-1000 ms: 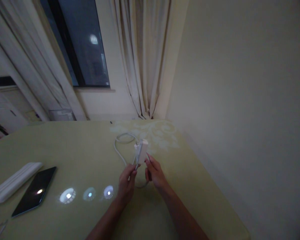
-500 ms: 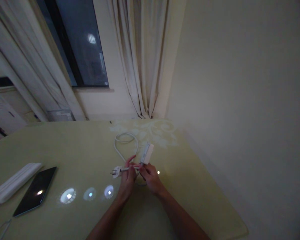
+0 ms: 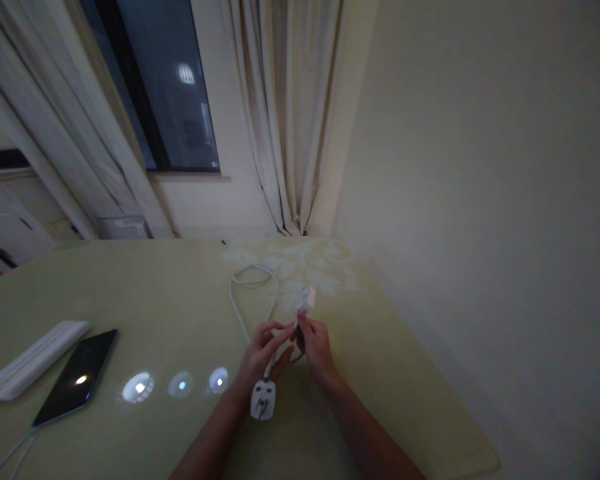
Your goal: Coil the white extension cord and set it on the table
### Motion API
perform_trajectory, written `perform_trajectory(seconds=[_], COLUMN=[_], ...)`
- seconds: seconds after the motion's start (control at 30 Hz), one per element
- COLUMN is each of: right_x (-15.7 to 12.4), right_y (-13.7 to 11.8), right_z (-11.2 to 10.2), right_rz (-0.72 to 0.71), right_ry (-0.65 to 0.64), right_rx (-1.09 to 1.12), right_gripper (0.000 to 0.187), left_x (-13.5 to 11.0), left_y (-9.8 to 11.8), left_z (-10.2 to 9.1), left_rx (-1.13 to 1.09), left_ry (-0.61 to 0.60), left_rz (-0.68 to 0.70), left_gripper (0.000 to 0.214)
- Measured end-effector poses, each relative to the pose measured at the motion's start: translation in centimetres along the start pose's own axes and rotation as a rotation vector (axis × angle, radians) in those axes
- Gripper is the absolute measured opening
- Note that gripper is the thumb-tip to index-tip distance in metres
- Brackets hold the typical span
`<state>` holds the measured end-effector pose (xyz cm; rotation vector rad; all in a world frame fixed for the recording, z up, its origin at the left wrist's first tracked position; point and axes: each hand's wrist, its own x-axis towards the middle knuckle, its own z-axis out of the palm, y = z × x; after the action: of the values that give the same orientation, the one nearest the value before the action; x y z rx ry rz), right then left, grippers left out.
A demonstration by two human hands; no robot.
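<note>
A white power cable [image 3: 237,310] lies in a loop on the table and runs under my hands. My left hand [image 3: 261,353] is closed around the cable, its fingertips reaching toward my right hand. Below its fingers hangs the white plug [image 3: 263,400], with metal prongs facing me. My right hand [image 3: 319,350] pinches the near end of a small white block [image 3: 307,298], which points up and away. The two hands' fingertips meet around the cable by the block, and the exact grip there is partly hidden.
On the left side of the pale green table [image 3: 180,293] lie a long white bar [image 3: 35,360] and a black tablet or phone [image 3: 76,379]. A thin white cord [image 3: 17,453] is at the lower left. The wall [image 3: 470,220] borders the table's right side.
The plug has swung from pointing left to hanging down toward me. My right hand has moved slightly right and turned the white block, so less of its length shows. My left fingers reach further right.
</note>
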<state>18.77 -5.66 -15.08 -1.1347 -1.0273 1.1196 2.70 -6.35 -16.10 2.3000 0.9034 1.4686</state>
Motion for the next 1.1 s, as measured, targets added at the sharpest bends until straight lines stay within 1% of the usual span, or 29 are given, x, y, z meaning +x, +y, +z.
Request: perform_trajectory(seconds=[0.1, 0.17, 0.23, 0.3, 0.37, 0.47, 0.53, 0.6, 0.67, 0.7, 0.77, 0.83, 0.9, 0.93, 0.97, 1.0, 1.03, 1.07, 1.1], right_x=[-0.1, -0.4, -0.7, -0.9, -1.0, -1.2, -1.4, -1.8, -2.0, -2.1, -1.9, -1.4, -1.0, -0.9, -0.8, -0.9, -1.0, -1.1, -1.2], right_y=[-0.4, -0.8, -1.2, -1.4, -1.5, -1.6, -2.0, -2.8, -3.5, -3.8, -4.0, -3.6, -2.9, -2.6, -2.3, -2.2, -2.2, -2.3, -2.5], right_z=[-0.3, -0.4, -0.5, -0.6, -0.7, -0.9, -1.0, -1.1, -1.2, -1.4, -1.7, -2.0, -2.1, -2.1, -1.9, -1.8, -1.5, -1.3, -1.0], right_rz=[-0.039, -0.086, -0.138, -0.190, -0.223, -0.200, -0.194, -0.258, -0.348, -0.388, -0.468, -0.576, -0.682, -0.712, -0.723, -0.716, -0.697, -0.663, -0.617], right_ry=[-0.055, -0.123, -0.226, -0.345, -0.418, -0.434, -0.446, -0.483, -0.518, -0.505, -0.402, -0.254, -0.126, -0.050, 0.041, 0.130, 0.190, 0.202, 0.166], right_rx=[-0.140, -0.214, -0.236, -0.233, -0.247, -0.292, -0.322, -0.376, -0.444, -0.473, -0.521, -0.586, -0.679, -0.726, -0.763, -0.785, -0.784, -0.761, -0.716], right_gripper=[0.071, 0.070, 0.068, 0.064, 0.058, 0.048, 0.042, 0.036, 0.022, 0.018, 0.024, 0.022, 0.023, 0.025, 0.026, 0.026, 0.024, 0.022, 0.022], left_x=[-0.2, 0.0, 0.3, 0.7, 1.0, 1.2, 1.3, 1.3, 1.2, 1.2, 1.2, 1.3, 1.6, 1.9, 2.1, 2.3, 2.5, 2.6, 2.7], left_y=[-0.3, -0.2, 0.2, 0.8, 1.3, 1.8, 1.8, 1.6, 1.6, 1.6, 1.8, 2.2, 2.6, 2.7, 2.8, 2.8, 2.7, 2.5, 2.4], left_z=[-1.3, -2.2, -2.8, -2.8, -2.5, -2.0, -1.9, -2.2, -2.6, -2.8, -3.1, -3.3, -3.2, -3.1, -3.0, -2.9, -2.8, -2.7, -2.6], left_rx=[0.231, 0.357, 0.422, 0.424, 0.398, 0.331, 0.267, 0.203, 0.162, 0.143, 0.100, 0.021, -0.130, -0.243, -0.378, -0.520, -0.654, -0.772, -0.859], left_ry=[-0.094, -0.125, -0.141, -0.183, -0.227, -0.273, -0.272, -0.236, -0.133, -0.062, 0.118, 0.339, 0.508, 0.554, 0.567, 0.553, 0.526, 0.496, 0.460], left_rz=[0.152, 0.262, 0.346, 0.386, 0.382, 0.333, 0.282, 0.233, 0.182, 0.152, 0.028, -0.178, -0.397, -0.491, -0.574, -0.659, -0.737, -0.807, -0.865], left_gripper=[0.047, 0.053, 0.058, 0.059, 0.058, 0.057, 0.055, 0.051, 0.046, 0.042, 0.031, 0.024, 0.027, 0.029, 0.031, 0.032, 0.034, 0.037, 0.041])
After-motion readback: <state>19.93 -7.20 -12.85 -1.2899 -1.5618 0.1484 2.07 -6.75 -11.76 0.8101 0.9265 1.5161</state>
